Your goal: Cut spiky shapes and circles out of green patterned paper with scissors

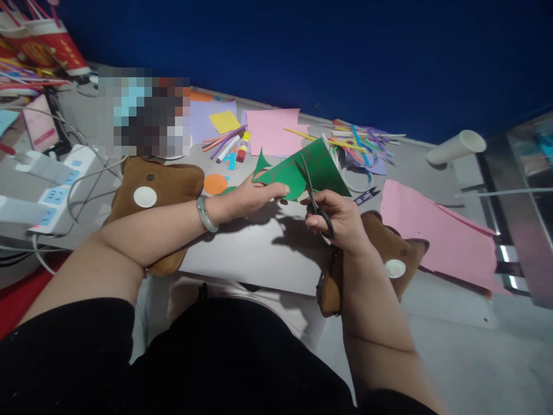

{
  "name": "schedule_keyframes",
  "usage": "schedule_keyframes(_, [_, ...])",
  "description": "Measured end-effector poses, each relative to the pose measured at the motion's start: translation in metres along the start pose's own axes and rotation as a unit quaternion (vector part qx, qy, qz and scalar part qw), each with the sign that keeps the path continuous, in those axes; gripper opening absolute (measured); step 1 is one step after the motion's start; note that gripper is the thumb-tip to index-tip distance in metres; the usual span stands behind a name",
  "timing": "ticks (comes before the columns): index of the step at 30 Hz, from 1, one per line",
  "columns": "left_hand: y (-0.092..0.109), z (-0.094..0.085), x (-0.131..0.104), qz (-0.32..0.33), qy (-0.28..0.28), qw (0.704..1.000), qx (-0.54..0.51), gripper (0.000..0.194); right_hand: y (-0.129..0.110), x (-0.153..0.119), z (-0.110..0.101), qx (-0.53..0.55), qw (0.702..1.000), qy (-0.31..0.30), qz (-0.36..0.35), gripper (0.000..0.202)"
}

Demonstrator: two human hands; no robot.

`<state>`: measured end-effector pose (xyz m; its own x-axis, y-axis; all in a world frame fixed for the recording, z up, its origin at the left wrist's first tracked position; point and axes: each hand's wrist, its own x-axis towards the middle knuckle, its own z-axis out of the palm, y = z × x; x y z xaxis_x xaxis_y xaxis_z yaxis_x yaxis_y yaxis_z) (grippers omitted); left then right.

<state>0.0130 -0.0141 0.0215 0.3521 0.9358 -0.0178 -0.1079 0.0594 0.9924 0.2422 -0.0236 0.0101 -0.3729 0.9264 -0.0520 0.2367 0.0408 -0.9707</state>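
Over the white table, my left hand (254, 195) pinches a sheet of green paper (322, 167) by its left part, thumb on top. Curved outlines are drawn on the paper, and its left side is cut into a rounded edge with a pointed strip. My right hand (334, 216) grips black-handled scissors (309, 181), fingers in the loops. Their blades point up and away, lying against the green paper beside the rounded part. An orange paper circle (215, 184) lies on the table left of my left hand, with part of a green piece near it.
Brown cushions (173, 178) lie under both forearms. Behind are a glue stick (243, 146), markers, pink paper (272, 131) and colourful sticks (363, 141). A power strip (64, 187) with cables stands left; a white tube (458, 147) and pink sheets (436, 230) lie right.
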Motion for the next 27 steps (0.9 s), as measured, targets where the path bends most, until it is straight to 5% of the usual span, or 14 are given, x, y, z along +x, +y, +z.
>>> schedule_keyframes(19, [0.002,-0.001,0.000,-0.012,0.003,1.000,0.028,0.030,0.000,0.000,-0.005,-0.007,1.000,-0.005,0.002,0.064])
schedule_keyframes(27, [0.010,0.002,-0.004,-0.071,0.040,0.996,0.018,0.030,-0.001,-0.001,-0.005,-0.011,1.000,-0.006,0.007,0.064])
